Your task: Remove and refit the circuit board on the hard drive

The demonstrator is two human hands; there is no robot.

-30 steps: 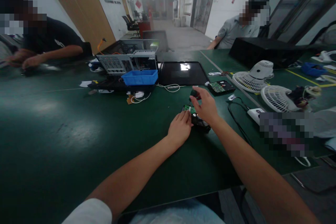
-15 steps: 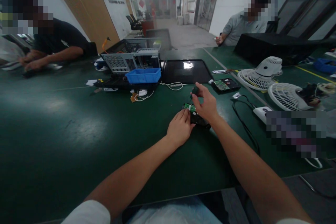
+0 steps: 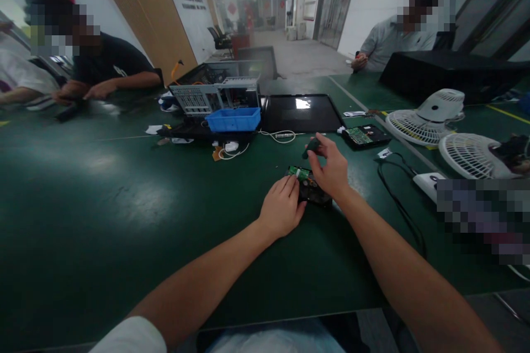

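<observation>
The right hand (image 3: 331, 165) has shifted rightward relative to the electronic device (image 3: 315, 190), and the dark green tool (image 3: 311, 148) it holds now leans more sideways. More of the device's dark part shows. Across the table (image 3: 186, 198), the grey-shirted person's hand (image 3: 360, 60) has come up from the tabletop.

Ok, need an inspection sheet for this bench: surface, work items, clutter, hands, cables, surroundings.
Surface: green tabletop, glare at left.
Work items: black device with green board; dark tool, tip unclear.
Clutter: blue bin, opened computer case, flat black panel, white fan parts.
Hands: left hand on the device; right hand grips the tool.
Cables: white ones near the bin; black right of the right hand.
Surroundings: person in dark shirt at left, person in grey shirt at right.
</observation>
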